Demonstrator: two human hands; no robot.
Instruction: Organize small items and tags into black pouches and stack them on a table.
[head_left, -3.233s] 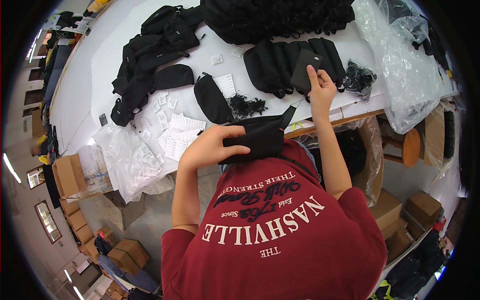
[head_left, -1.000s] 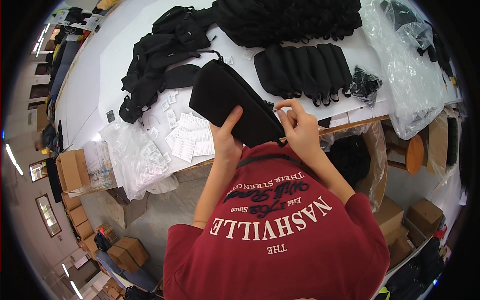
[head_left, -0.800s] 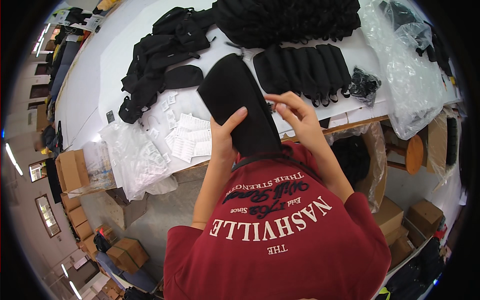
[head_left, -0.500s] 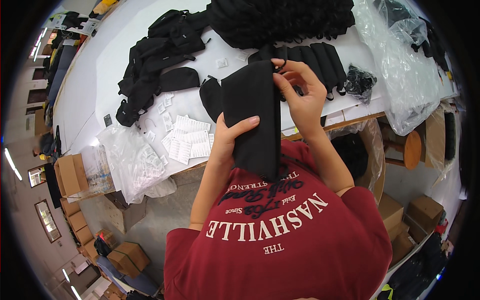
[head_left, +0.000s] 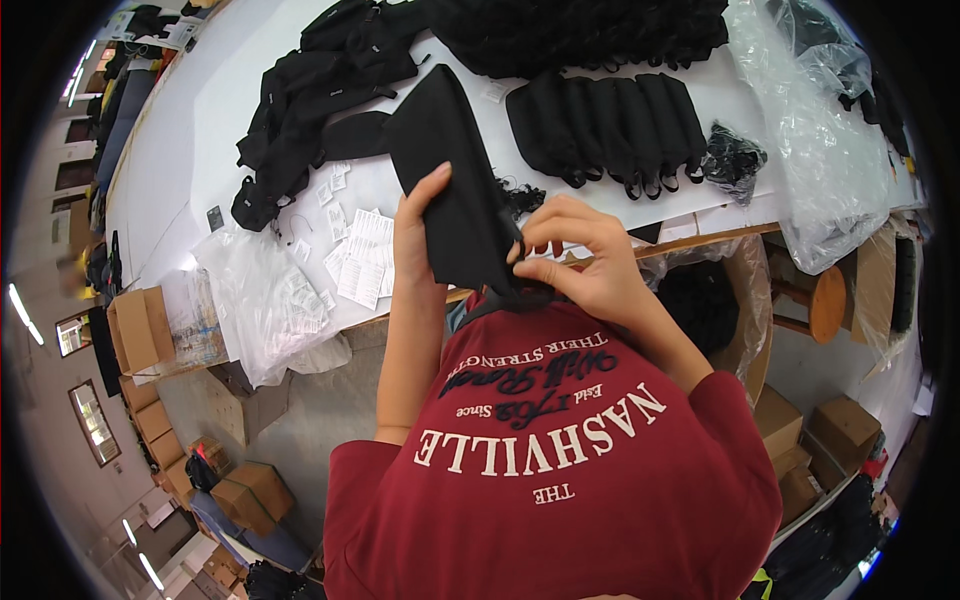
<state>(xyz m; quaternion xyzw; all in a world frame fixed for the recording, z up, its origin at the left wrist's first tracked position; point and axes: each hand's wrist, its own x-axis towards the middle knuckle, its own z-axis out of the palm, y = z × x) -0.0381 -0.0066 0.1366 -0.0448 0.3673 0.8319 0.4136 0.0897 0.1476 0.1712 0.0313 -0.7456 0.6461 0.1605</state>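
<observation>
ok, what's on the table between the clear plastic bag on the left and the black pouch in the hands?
Head view: a scatter of small white paper tags and slips lies on the white table between the clear plastic bag and the black pouch.

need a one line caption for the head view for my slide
Both hands, left hand and right hand, hold a black fabric pouch above a white table strewn with black pouches and paper tags.
</observation>
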